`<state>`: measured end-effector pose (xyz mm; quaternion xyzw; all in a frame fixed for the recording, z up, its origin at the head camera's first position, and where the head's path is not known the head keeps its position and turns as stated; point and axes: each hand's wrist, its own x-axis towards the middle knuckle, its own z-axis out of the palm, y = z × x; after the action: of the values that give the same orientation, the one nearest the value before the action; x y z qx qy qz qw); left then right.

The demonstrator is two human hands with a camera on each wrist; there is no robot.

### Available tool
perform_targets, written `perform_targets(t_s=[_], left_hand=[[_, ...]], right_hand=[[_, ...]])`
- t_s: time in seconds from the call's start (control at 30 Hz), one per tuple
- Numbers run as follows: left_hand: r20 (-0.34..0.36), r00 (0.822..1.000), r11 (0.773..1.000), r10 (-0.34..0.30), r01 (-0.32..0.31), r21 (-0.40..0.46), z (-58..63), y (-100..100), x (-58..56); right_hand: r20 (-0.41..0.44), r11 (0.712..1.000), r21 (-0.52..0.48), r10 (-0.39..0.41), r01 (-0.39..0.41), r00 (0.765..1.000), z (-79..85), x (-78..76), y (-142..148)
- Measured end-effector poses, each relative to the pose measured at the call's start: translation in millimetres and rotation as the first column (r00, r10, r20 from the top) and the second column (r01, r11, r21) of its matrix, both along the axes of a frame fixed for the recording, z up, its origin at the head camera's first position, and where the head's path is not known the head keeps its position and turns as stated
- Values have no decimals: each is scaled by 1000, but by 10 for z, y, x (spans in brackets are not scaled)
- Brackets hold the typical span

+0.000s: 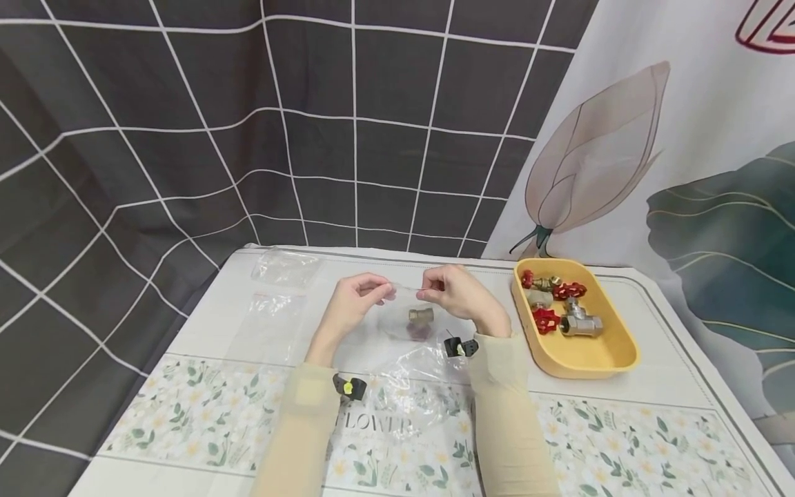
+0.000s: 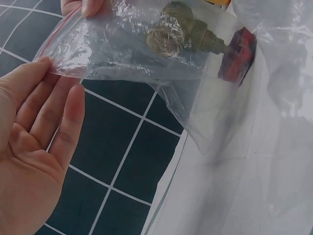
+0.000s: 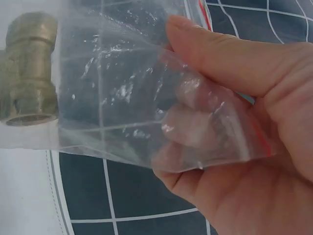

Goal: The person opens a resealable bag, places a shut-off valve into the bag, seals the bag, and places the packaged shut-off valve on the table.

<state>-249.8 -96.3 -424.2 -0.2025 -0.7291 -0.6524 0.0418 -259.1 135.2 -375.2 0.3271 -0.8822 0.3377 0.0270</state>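
Note:
A clear zip bag [image 2: 112,58] with a red strip along its mouth hangs between my hands, above the table. Inside it is a brass valve [image 3: 32,73] with a red handwheel [image 2: 238,55]; in the head view the valve shows blurred through the plastic. My left hand [image 1: 349,304] pinches one corner of the bag's mouth between thumb and fingertips. At the opposite corner, my right hand [image 1: 462,295] grips the mouth, thumb on the near side and fingers curled behind the plastic.
On the right stands a yellow tray [image 1: 584,366] with several valves with red handles [image 1: 546,321] and metal fittings. More clear bags [image 1: 270,321] lie on the table at the left, and a crumpled clear bag [image 1: 406,393] lies between my forearms. A grid-patterned curtain [image 1: 310,138] hangs behind.

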Motion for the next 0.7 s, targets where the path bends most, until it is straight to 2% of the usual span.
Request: perform_targets(t_s=[0.2,0.43,0.7], left_hand=[[0,1000,1000,7,-7,-4,-8,-11,-1],[28,999,1000,18,-18,-8,-10,-21,-3],[27,1000,1000,16,-15,-27,-5,-21,-11]], right_hand=[[12,1000,-5,-4,4,1000,-15,-6,-4],[101,999,1,-53,53,993,4,14,51],[74,999,-20,-36,38,997,-15,3,70]])
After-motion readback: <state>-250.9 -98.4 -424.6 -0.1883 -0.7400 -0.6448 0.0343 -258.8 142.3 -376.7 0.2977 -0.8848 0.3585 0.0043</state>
